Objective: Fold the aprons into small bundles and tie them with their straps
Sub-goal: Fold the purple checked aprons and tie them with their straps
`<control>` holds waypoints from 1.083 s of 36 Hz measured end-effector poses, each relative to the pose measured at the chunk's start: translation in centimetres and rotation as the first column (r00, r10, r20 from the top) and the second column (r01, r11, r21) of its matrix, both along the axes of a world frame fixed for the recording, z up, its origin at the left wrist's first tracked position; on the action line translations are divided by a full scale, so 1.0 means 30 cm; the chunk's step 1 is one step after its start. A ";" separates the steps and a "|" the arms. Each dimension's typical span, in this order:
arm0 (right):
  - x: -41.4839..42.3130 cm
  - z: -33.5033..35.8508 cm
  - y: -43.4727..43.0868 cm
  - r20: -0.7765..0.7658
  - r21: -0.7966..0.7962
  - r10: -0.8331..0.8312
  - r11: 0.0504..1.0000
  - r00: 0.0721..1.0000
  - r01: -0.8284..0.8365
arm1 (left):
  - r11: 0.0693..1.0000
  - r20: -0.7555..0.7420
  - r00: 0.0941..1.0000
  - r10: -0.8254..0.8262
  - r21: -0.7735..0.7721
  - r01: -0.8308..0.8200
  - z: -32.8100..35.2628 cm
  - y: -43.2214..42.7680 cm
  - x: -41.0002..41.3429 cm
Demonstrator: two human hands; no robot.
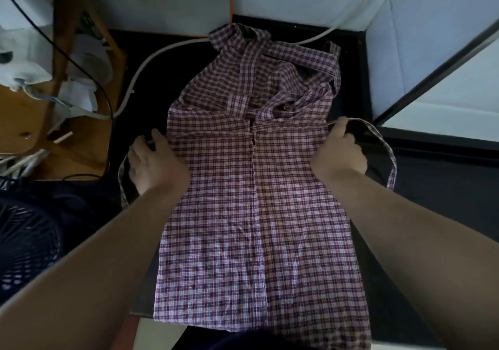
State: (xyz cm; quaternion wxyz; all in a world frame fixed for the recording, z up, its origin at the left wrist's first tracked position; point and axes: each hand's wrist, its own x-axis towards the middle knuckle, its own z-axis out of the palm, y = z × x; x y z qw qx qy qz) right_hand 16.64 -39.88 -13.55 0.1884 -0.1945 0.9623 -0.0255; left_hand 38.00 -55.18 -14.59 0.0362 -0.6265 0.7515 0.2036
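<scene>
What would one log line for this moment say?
stage: apron spread flat, unfolded | left hand: at left edge, by strap | right hand: shut on right waist strap | bundle: none yet

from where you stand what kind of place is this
Probably a cluttered home or small workroom: a plaid apron spread on a dark table, cables over a wooden bench, and a fan nearby.
</scene>
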 end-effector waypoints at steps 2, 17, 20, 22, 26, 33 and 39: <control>0.034 0.005 0.004 0.054 -0.089 0.120 0.989 0.991 -0.115 | 0.996 0.019 0.997 -0.080 -0.038 0.081 -0.006 0.052 0.022; 0.028 -0.046 -0.067 0.386 0.105 0.432 0.857 0.815 -0.504 | 0.814 0.134 0.825 -0.549 0.312 0.490 -0.063 -0.076 -0.061; -0.030 -0.050 -0.138 0.302 0.063 0.419 0.888 0.856 -0.456 | 0.838 0.144 0.837 -0.528 0.252 0.485 -0.060 -0.156 -0.119; -0.058 -0.051 -0.189 0.157 0.054 0.402 0.908 0.902 -0.415 | 0.884 0.184 0.865 -0.467 0.128 0.450 -0.068 -0.197 -0.153; -0.048 -0.039 -0.245 -0.133 0.112 0.439 0.898 0.889 -0.426 | 0.898 0.226 0.915 -0.335 -0.217 0.383 -0.070 -0.186 -0.188; 0.100 -0.073 -0.096 0.070 -0.170 0.480 0.870 0.875 -0.463 | 0.873 -0.112 0.866 -0.487 -0.096 0.478 -0.088 -0.026 -0.062; 0.231 -0.055 0.042 0.238 -0.186 0.478 0.877 0.846 -0.443 | 0.802 0.100 0.795 -0.598 0.063 0.595 -0.090 0.101 0.051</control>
